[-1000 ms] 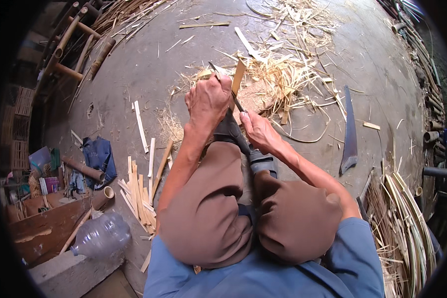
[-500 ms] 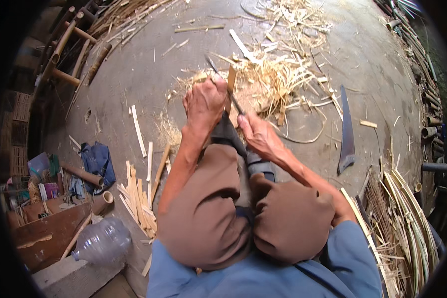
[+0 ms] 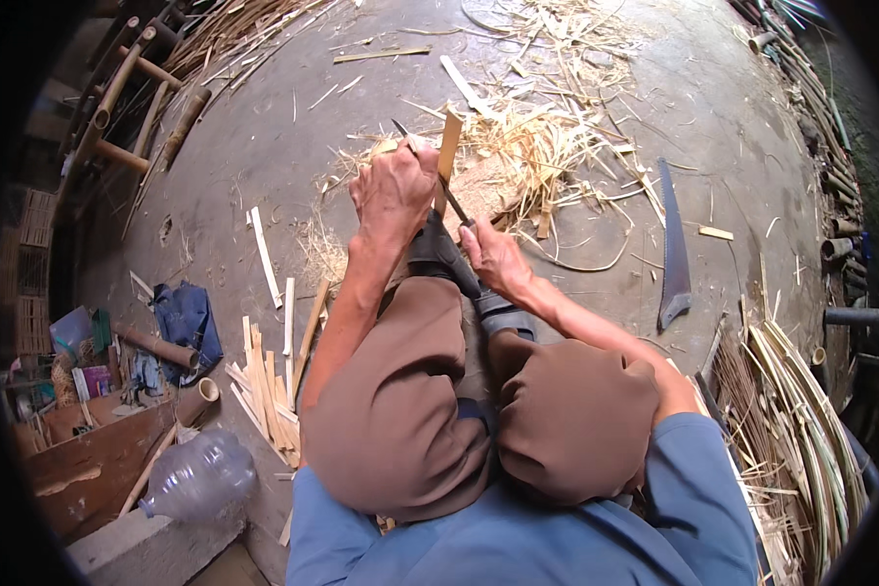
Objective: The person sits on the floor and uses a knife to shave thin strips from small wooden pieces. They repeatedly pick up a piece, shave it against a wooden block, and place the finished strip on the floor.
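Note:
A long, thin, dark-bladed knife (image 3: 455, 202) slants between my hands. Its handle end is in my right hand (image 3: 499, 260), whose fingers are closed around it with the thumb along it. My left hand (image 3: 397, 186) is closed over the knife farther along, and the pointed tip sticks out past its knuckles. A flat bamboo strip (image 3: 449, 143) stands up beside my left hand, crossed by the blade. The strip's lower end goes down by my dark shoe (image 3: 438, 250), where its end is hidden. My left fingers are partly hidden from above.
Pale shavings (image 3: 542, 146) heap beyond my hands. A handsaw (image 3: 674, 249) lies to the right, near a bundle of split strips (image 3: 801, 420). More strips (image 3: 269, 391), a clear plastic bottle (image 3: 200, 474) and blue cloth (image 3: 188, 320) lie left. A bamboo frame (image 3: 122, 103) stands far left.
Both hands and the knife have shifted slightly left within the picture, as the whole view has moved a little. The bamboo strip now tilts slightly more. The grips look the same.

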`<state>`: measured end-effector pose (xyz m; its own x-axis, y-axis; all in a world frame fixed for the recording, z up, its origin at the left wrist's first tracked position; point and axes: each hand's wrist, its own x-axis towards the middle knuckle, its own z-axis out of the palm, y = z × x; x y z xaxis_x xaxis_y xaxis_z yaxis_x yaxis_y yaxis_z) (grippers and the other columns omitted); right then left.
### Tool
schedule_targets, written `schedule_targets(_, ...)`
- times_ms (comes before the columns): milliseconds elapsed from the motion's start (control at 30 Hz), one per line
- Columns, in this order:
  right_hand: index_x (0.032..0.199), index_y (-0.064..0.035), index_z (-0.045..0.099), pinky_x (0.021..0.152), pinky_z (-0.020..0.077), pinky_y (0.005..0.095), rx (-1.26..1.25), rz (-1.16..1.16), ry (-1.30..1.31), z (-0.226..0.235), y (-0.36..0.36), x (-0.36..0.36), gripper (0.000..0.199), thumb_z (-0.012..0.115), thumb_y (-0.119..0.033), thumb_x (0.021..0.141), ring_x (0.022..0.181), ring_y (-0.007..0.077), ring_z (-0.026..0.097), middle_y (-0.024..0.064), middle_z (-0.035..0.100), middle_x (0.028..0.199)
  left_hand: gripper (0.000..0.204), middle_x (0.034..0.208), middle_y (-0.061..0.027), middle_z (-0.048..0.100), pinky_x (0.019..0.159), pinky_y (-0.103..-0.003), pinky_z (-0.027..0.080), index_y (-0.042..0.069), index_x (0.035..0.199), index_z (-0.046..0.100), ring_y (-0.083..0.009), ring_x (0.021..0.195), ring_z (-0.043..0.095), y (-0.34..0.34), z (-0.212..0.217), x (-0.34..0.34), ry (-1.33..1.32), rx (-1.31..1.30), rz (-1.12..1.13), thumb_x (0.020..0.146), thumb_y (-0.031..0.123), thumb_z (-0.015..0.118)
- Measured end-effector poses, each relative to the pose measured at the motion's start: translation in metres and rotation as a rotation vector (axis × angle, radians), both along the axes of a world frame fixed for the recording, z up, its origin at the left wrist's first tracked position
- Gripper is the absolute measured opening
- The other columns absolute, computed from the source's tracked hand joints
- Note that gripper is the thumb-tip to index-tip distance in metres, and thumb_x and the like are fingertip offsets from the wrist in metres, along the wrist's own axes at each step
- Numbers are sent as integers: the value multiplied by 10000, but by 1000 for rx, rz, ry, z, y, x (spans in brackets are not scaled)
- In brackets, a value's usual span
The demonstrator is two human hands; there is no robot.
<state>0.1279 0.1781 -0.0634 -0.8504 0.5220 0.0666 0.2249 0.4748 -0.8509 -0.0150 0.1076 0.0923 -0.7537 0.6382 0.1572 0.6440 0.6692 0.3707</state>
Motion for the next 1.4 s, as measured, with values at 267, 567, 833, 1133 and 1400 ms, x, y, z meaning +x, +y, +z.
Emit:
schedule_targets(267,1047,-33,468,570,403,553,-123,51,120,-10,-2,-2,208,502,-236,1017,719,528,574,297,576,719,810,1107,-195,653,945,-428,461,18,1047,640,-323,1057,625,-17,-11,-43,-365,622,-363,986,694,197)
schedule_targets(567,1029,-11,504,713,461,507,-173,230,-230,63,33,20,364,437,-369,1040,791,449,618,250,599,792,447,832,-28,600,798,-322,446,53,920,665,-148,838,570,45,-3,-72,-1109,114,-921,959,481,541)
schedule_targets(833,954,2,506,673,452,461,-42,251,-118,37,70,72,363,491,-354,1027,691,380,558,213,557,739,607,744,-33,529,690,-324,419,42,748,597,-149,731,504,63,-64,-35,-1082,525,-889,924,621,548)
schedule_targets(1133,897,-21,455,590,418,415,-330,100,-296,76,38,162,311,483,-293,1045,571,270,441,135,459,622,563,826,-18,535,782,-288,437,40,1120,601,-130,837,521,29,-22,-69,-1108,876,-427,1032,556,393)
schedule_targets(1400,939,-24,458,536,398,389,-345,96,-178,99,0,121,284,443,-282,1056,533,235,452,120,485,600,340,690,43,581,617,-230,408,82,865,634,-53,637,490,17,-12,-61,-512,734,-264,958,408,657)
